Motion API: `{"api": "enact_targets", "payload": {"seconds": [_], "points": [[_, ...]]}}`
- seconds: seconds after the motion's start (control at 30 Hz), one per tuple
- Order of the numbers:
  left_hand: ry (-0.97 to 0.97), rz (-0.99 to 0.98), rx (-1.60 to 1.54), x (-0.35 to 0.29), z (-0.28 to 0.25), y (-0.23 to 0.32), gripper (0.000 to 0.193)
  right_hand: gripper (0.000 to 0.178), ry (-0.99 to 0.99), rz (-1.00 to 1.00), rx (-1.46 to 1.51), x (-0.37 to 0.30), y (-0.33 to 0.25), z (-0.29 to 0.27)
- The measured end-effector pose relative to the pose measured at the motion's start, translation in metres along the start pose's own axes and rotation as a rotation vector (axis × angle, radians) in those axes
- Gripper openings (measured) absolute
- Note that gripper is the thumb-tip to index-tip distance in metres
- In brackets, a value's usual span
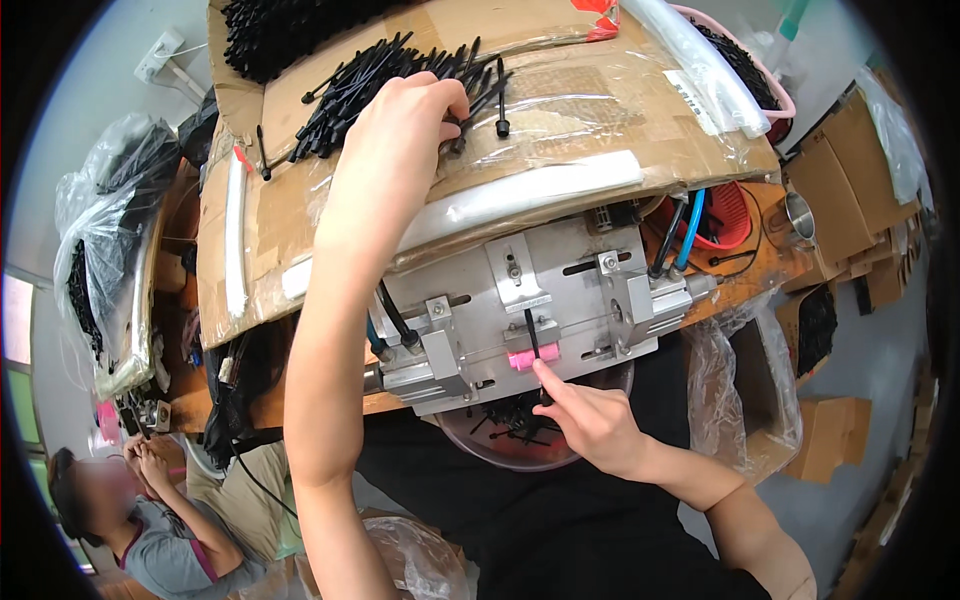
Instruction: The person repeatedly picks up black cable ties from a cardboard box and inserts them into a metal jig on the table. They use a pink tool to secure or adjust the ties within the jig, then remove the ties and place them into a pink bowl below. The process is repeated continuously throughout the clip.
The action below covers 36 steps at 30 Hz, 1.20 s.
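Observation:
My left hand [410,120] reaches over a pile of thin black rods [350,95] with small knobbed ends, lying on the cardboard. Its fingers are curled closed at the pile's right side; the fingertips are partly hidden, so what they hold does not show. My right hand [597,425] is at the front of a metal clamping fixture [565,290]. Its index finger and thumb close around the lower end of one black rod [533,335]. That rod lies across a pink block [532,357] and points up toward the fixture's central metal plate [515,270].
Below the fixture sits a bowl [500,455] of black parts. A red basket [725,215] and a metal cup [799,215] stand right. Cardboard [570,100] overhangs the fixture's back. A plastic-lined box [760,400] is at right; another person [170,520] sits lower left.

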<state>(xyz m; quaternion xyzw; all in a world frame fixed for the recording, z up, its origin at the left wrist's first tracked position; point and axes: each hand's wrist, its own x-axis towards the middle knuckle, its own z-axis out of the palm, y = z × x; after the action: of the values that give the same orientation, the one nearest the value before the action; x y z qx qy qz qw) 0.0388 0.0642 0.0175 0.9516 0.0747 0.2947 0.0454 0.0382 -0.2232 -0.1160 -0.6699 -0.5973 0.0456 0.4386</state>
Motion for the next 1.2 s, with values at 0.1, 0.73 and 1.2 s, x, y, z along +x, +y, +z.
{"api": "enact_targets", "payload": {"seconds": [0.1, 0.73, 1.2], "points": [[-0.205, -0.181, -0.287, 0.005, -0.020, 0.003, 0.014, 0.062, -0.023, 0.039, -0.014, 0.000, -0.005, -0.002], [0.162, -0.488, -0.488, -0.156, -0.036, 0.114, 0.048, 0.007, -0.198, -0.450, -0.524, 0.251, 0.016, -0.057], [-0.239, -0.372, -0.101, -0.187, 0.037, 0.181, 0.071, 0.023, 0.339, 0.043, 0.522, 0.105, -0.021, -0.119]]}}
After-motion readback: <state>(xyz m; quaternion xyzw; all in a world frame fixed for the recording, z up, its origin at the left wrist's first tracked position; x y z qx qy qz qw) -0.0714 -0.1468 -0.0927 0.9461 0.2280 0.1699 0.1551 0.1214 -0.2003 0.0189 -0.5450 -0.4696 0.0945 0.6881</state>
